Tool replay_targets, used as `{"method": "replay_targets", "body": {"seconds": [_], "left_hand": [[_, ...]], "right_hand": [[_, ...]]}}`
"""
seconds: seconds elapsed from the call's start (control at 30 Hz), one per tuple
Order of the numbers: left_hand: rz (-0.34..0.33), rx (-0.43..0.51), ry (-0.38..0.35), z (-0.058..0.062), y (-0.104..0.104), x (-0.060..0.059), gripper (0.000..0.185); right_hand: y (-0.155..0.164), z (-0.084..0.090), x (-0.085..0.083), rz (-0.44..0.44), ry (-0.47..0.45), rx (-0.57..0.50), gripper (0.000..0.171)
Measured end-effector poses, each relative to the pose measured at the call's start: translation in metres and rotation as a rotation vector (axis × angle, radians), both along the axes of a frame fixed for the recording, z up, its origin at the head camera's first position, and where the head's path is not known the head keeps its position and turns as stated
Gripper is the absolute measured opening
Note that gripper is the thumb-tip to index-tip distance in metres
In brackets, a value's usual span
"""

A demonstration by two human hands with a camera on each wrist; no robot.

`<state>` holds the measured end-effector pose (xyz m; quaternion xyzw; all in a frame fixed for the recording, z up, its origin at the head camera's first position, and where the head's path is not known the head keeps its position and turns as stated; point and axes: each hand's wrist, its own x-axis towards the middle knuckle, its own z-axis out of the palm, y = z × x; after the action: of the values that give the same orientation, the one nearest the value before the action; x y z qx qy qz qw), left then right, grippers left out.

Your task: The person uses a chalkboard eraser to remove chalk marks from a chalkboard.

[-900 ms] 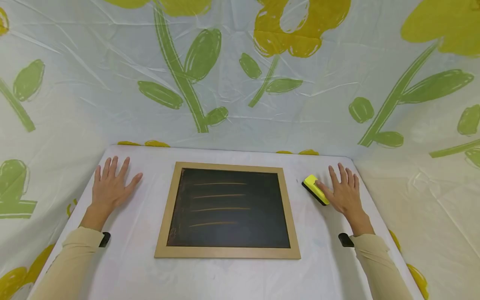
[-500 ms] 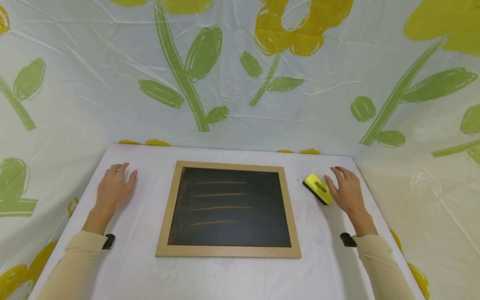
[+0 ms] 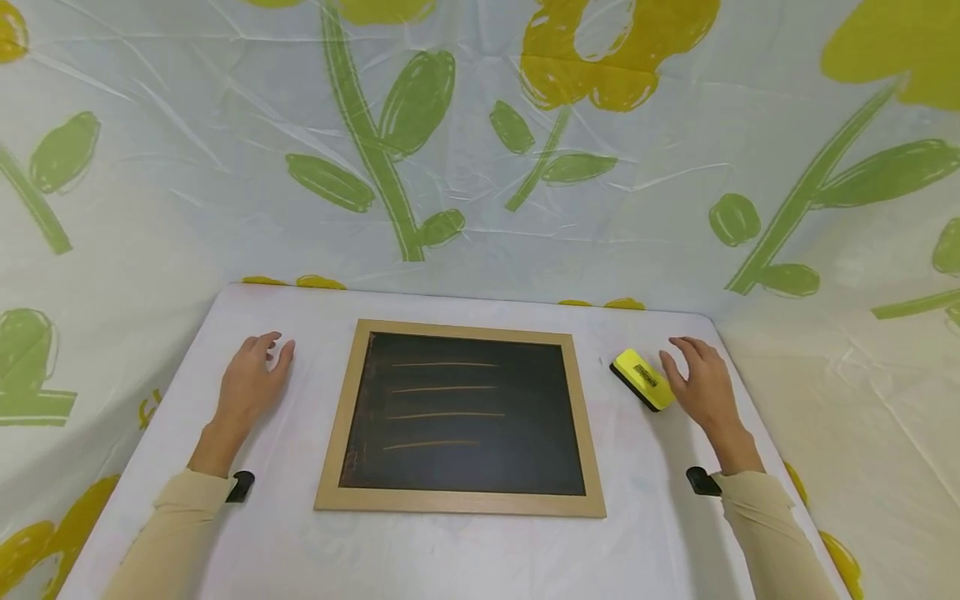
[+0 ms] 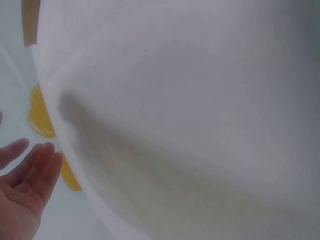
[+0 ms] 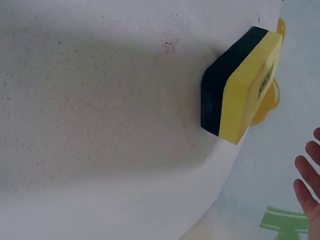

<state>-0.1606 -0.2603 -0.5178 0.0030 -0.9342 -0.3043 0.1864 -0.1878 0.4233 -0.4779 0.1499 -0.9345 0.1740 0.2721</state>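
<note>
A wood-framed chalkboard (image 3: 461, 412) with several faint chalk lines lies flat at the middle of the white table (image 3: 465, 550). A yellow eraser with a black pad (image 3: 642, 380) (image 5: 242, 84) lies to the right of the board. My right hand (image 3: 699, 382) hovers just right of the eraser with fingers loosely curled, holding nothing; its fingertips (image 5: 307, 172) show at the edge of the right wrist view. My left hand (image 3: 255, 375) is raised left of the board, fingers relaxed and empty, with its fingers (image 4: 30, 165) visible in the left wrist view.
Flower-printed sheeting (image 3: 480, 150) walls in the table at the back and on both sides. The table's far edge (image 3: 465, 296) runs just behind the board. A corner of the board's frame (image 4: 30, 22) shows in the left wrist view.
Both hands have lifted off the table and their fingers have curled loosely. The left hand moved right toward the board. The right hand stays beside the eraser.
</note>
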Motion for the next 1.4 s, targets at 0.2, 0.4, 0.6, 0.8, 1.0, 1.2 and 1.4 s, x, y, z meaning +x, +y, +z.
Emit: {"method": "replay_targets", "body": {"seconds": [0.2,0.4,0.6,0.8,1.0,1.2,1.4], "left_hand": [[-0.005,0.066,-0.029,0.000,0.012,0.004,0.042],[-0.020,0.114,-0.023,-0.004,0.025,0.007,0.040],[-0.014,0.173,-0.033,-0.008,0.039,0.009,0.038],[-0.011,0.258,-0.123,-0.007,0.050,0.008,0.041],[-0.007,0.350,-0.207,-0.009,0.060,0.007,0.042],[-0.018,0.414,-0.244,-0.010,0.067,0.006,0.042],[-0.049,0.501,-0.300,-0.012,0.072,0.002,0.041]], "right_hand": [[0.001,-0.003,0.003,-0.065,-0.105,-0.066,0.033],[-0.001,-0.005,0.004,-0.100,-0.199,-0.101,0.036],[-0.001,-0.009,0.005,-0.108,-0.246,-0.108,0.038],[0.001,-0.014,0.006,-0.105,-0.315,-0.114,0.043],[-0.001,-0.018,0.007,-0.102,-0.411,-0.114,0.054],[-0.004,-0.021,0.010,-0.087,-0.444,-0.121,0.060],[-0.009,-0.025,0.011,-0.086,-0.459,-0.111,0.064]]}}
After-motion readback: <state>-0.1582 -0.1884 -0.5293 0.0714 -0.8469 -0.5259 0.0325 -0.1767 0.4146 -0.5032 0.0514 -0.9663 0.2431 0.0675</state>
